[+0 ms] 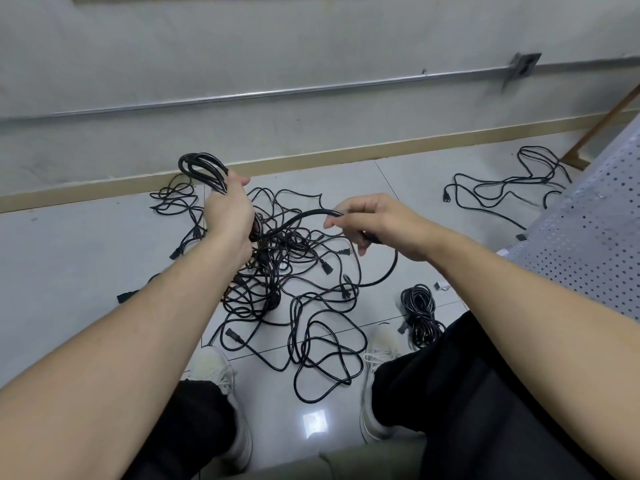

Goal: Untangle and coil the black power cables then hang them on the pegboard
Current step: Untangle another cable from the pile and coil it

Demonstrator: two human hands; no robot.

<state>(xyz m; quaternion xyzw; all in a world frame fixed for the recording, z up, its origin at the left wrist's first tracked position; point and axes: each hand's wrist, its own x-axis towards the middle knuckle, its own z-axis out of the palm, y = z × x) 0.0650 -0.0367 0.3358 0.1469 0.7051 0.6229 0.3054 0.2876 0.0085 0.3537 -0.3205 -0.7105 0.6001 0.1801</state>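
Hands: left (228,213) grips coiled loops (202,171) | right (377,223) pinches cable strand (298,218)

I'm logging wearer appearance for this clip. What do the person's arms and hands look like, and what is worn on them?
Both forearms are bare up to the frame edge, with no sleeves in view. The left hand and right hand wear no gloves, and no rings, watch or wristbands show. Lower down, black trousers and white shoes are visible.
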